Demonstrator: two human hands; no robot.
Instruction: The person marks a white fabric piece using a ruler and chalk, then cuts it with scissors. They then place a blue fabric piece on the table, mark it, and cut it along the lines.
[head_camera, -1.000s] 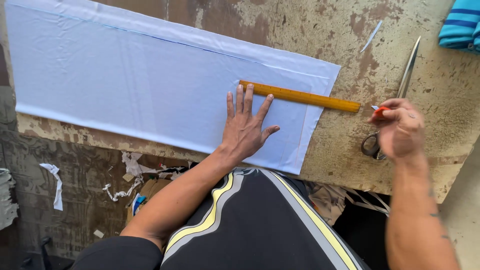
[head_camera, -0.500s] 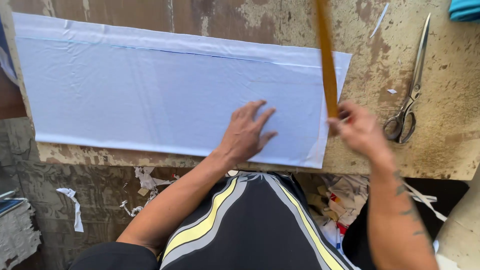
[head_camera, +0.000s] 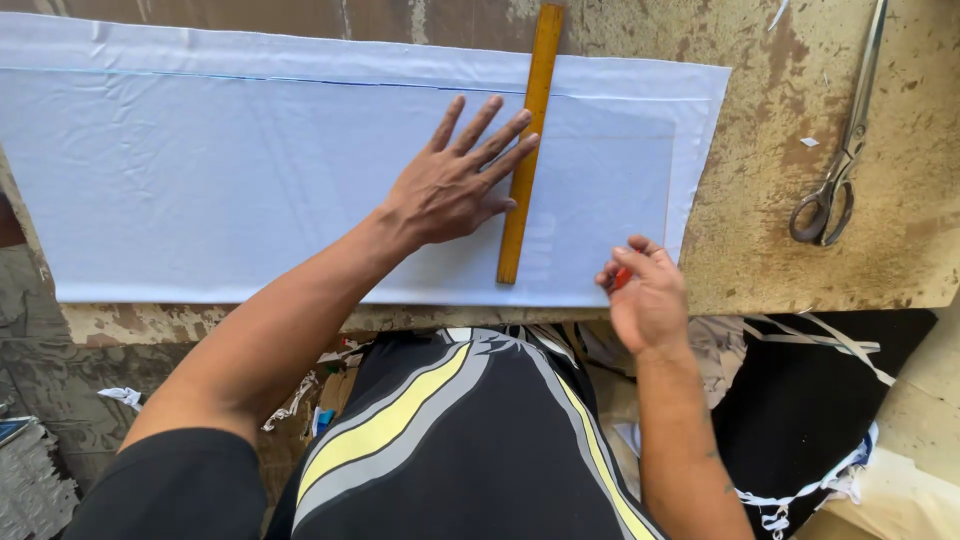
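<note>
Hands (head_camera: 455, 185) pin yellow ruler (head_camera: 527, 140) on white cloth (head_camera: 220, 170).

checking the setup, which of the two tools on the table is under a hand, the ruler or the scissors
The ruler: the left hand rests its fingertips on it, on the white cloth. The scissors lie untouched on the bare table, off to the right.

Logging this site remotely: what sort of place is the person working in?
Likely a tailoring or fabric-cutting workshop. White cloth lies spread on a worn table, the left hand steadies a wooden ruler, and large scissors lie nearby.
</note>
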